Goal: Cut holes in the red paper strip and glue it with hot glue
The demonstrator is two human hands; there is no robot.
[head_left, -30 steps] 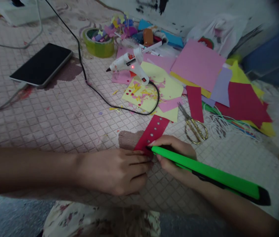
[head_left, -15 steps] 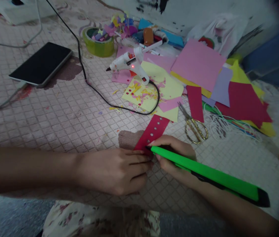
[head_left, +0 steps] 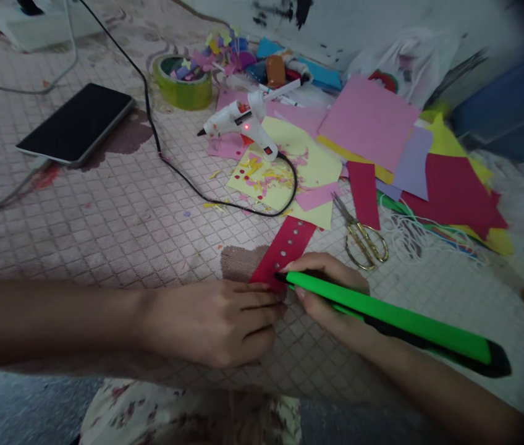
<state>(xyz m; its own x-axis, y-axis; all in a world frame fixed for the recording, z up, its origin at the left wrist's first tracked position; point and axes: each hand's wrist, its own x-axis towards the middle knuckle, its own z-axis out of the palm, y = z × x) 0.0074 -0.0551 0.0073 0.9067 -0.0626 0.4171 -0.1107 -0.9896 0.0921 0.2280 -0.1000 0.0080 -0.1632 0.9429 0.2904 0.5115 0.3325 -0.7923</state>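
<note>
While a black-screened device [head_left: 76, 123] lies far left, the left hand [head_left: 215, 321] lies with straight fingers in front of a hot-glue gun [head_left: 253, 128], covering a red strip's [head_left: 285, 247] near end, and the right hand's [head_left: 333, 269] fingers grip a green pen-like tool [head_left: 392, 315] near gold-handled scissors [head_left: 359, 230].

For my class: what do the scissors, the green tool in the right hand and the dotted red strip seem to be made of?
Scissors: probably metal; shiny, gold-coloured loops and greyish blades.
Green tool: likely hard plastic; smooth, evenly coloured body with black ends.
Red strip: thin, matte sheet, perhaps craft foam or card; flat, even colour without shine, so which is unclear.
</note>
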